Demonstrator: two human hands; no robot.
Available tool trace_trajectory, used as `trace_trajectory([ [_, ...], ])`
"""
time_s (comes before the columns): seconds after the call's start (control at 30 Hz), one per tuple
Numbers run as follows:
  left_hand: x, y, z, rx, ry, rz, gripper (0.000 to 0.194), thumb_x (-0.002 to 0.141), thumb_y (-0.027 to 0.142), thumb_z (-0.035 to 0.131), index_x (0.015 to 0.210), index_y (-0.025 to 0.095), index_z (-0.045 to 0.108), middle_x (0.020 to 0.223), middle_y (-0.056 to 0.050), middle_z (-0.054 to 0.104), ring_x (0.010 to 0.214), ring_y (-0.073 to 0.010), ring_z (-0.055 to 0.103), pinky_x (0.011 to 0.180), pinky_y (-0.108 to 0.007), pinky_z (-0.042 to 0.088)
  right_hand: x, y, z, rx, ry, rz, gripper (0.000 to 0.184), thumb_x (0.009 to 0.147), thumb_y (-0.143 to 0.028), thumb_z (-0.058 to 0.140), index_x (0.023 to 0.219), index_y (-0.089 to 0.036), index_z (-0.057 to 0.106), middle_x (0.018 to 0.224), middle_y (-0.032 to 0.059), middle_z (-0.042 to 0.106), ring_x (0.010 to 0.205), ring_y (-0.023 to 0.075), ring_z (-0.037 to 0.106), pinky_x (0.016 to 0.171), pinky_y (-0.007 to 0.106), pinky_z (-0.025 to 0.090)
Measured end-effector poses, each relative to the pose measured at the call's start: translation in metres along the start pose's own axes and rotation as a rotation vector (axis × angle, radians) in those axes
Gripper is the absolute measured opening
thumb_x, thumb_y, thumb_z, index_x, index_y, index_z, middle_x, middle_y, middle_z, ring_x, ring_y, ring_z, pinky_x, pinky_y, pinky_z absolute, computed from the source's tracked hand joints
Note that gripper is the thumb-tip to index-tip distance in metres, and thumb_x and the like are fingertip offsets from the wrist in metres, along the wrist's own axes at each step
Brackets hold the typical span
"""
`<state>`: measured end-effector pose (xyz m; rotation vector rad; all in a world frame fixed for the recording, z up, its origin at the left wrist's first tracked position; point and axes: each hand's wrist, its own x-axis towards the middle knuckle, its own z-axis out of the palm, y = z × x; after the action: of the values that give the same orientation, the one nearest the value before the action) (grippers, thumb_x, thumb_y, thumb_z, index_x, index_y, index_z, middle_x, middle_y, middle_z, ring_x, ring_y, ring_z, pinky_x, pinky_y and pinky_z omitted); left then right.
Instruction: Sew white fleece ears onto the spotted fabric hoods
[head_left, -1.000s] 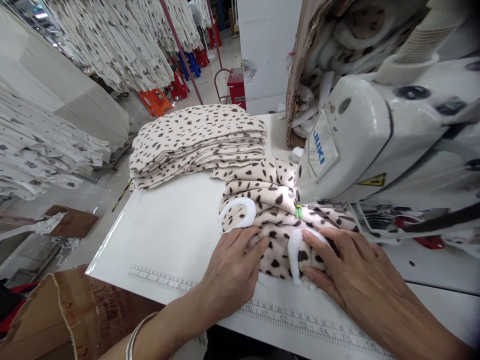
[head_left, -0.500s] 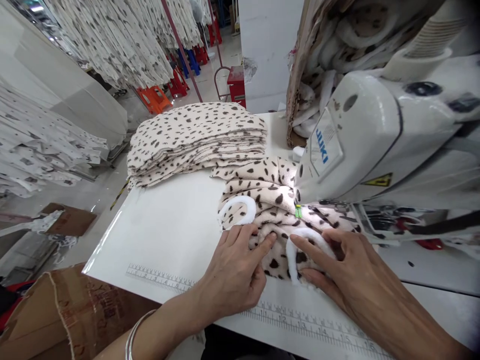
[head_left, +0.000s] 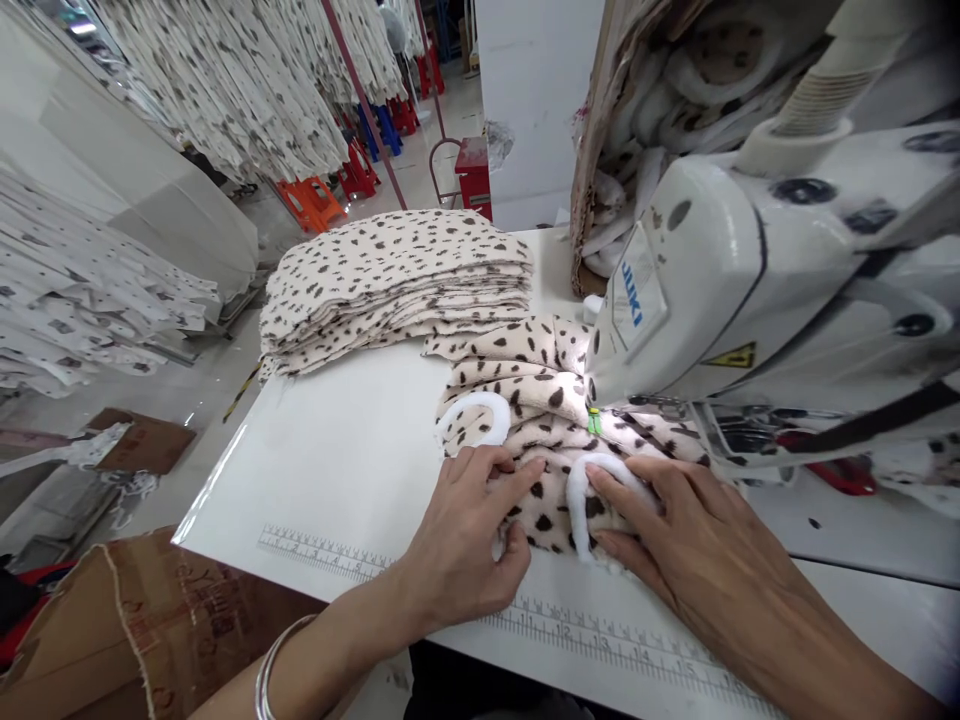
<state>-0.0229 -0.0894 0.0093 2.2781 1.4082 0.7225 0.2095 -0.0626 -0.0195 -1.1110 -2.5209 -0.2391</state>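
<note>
A cream fabric with dark brown spots (head_left: 540, 450) lies bunched in folds on the table, running under the presser foot of a white Juki sewing machine (head_left: 712, 280). My left hand (head_left: 469, 530) grips the near edge of the fabric, its thumb at the front. My right hand (head_left: 682, 530) presses a curved white fleece trim (head_left: 579, 510) onto the fabric. A second white trim loop (head_left: 480, 408) curves on the fabric just beyond my left hand. The needle area is hidden behind the machine head, with a small green tag (head_left: 594, 422) beside it.
A tall stack of spotted fabric pieces (head_left: 390, 290) lies behind the work on the white table (head_left: 337, 470), which has a printed ruler (head_left: 622, 640) along its front edge. A cardboard box (head_left: 142, 620) stands at near left; spotted garments hang beyond, above orange stools (head_left: 309, 203).
My left fingers have drawn back toward the thumb, gathering the fabric edge. My right hand has shifted slightly toward the machine, and the view has turned a little.
</note>
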Motion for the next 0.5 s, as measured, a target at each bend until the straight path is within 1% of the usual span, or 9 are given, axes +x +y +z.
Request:
trace_trajectory([
  [0.03,0.001,0.0,-0.003,-0.096,0.083,-0.005,0.054,0.081,0.006,0.049,0.134,0.017,0.049,0.108,-0.012,0.056,0.1,-0.0251,0.053,0.082,-0.045,0.051,0.0,0.0,0.0,-0.011,0.0,0.0,0.034,0.099,-0.035,0.031,0.12,-0.018,0.053,0.099,0.013,0.056,0.085,0.0286,0.058,0.066,0.04,0.044],
  [0.1,0.003,-0.001,-0.013,-0.244,0.302,0.016,0.05,0.082,0.003,0.048,0.13,0.018,0.052,0.099,-0.009,0.061,0.094,-0.021,0.057,0.077,-0.039,0.054,-0.001,-0.001,0.0,-0.02,-0.012,0.009,0.035,0.099,-0.035,0.03,0.121,-0.02,0.052,0.101,0.0123,0.056,0.085,0.0278,0.057,0.066,0.04,0.043],
  [0.17,0.008,0.0,-0.025,-0.26,0.496,0.081,0.048,0.081,-0.002,0.049,0.124,0.018,0.056,0.095,-0.007,0.064,0.091,-0.0196,0.06,0.075,-0.037,0.056,-0.001,0.0,-0.001,-0.01,-0.025,0.017,0.035,0.099,-0.036,0.03,0.122,-0.021,0.052,0.102,0.0119,0.055,0.086,0.0276,0.057,0.067,0.04,0.043],
  [0.2,0.01,0.002,-0.031,-0.228,0.536,0.127,0.047,0.08,-0.005,0.05,0.121,0.017,0.058,0.096,-0.007,0.065,0.093,-0.02,0.061,0.076,-0.037,0.056,-0.001,0.0,-0.002,0.002,-0.024,0.019,0.035,0.099,-0.036,0.03,0.122,-0.021,0.052,0.103,0.0119,0.055,0.087,0.0279,0.056,0.068,0.04,0.043],
  [0.23,0.013,0.004,-0.036,-0.19,0.525,0.177,0.045,0.08,-0.007,0.05,0.118,0.016,0.059,0.098,-0.008,0.066,0.095,-0.0204,0.062,0.077,-0.036,0.057,-0.001,0.0,-0.002,0.015,-0.017,0.02,0.035,0.099,-0.037,0.031,0.122,-0.021,0.053,0.104,0.0123,0.055,0.089,0.0284,0.056,0.068,0.04,0.044],
  [0.27,0.016,0.006,-0.038,-0.157,0.473,0.231,0.043,0.079,-0.007,0.05,0.116,0.014,0.06,0.1,-0.01,0.066,0.097,-0.0204,0.062,0.078,-0.035,0.058,0.0,0.0,-0.003,0.027,-0.007,0.019,0.035,0.098,-0.037,0.033,0.122,-0.021,0.053,0.105,0.0128,0.055,0.09,0.0289,0.055,0.068,0.04,0.044],
  [0.37,0.026,0.012,-0.033,-0.075,0.205,0.382,0.03,0.084,-0.003,0.051,0.109,0.01,0.06,0.106,-0.013,0.065,0.102,-0.0205,0.062,0.083,-0.032,0.057,0.0,0.0,-0.001,0.038,0.045,0.006,0.034,0.097,-0.036,0.039,0.124,-0.019,0.053,0.11,0.0147,0.056,0.097,0.0316,0.054,0.072,0.042,0.044],
  [0.43,0.032,0.014,-0.021,-0.011,0.051,0.405,0.02,0.088,0.006,0.053,0.107,0.009,0.059,0.109,-0.014,0.064,0.104,-0.0218,0.061,0.085,-0.034,0.056,0.0,-0.001,0.002,0.042,0.086,-0.017,0.033,0.097,-0.035,0.042,0.123,-0.017,0.053,0.112,0.015,0.057,0.102,0.0323,0.053,0.075,0.043,0.045],
  [0.5,0.038,0.015,-0.009,0.048,-0.055,0.353,0.018,0.091,0.018,0.057,0.106,0.009,0.058,0.105,-0.013,0.065,0.099,-0.0233,0.062,0.082,-0.036,0.056,0.0,-0.001,0.004,0.089,0.083,-0.019,0.033,0.097,-0.034,0.044,0.123,-0.017,0.053,0.112,0.0137,0.059,0.103,0.0303,0.054,0.078,0.042,0.045],
])
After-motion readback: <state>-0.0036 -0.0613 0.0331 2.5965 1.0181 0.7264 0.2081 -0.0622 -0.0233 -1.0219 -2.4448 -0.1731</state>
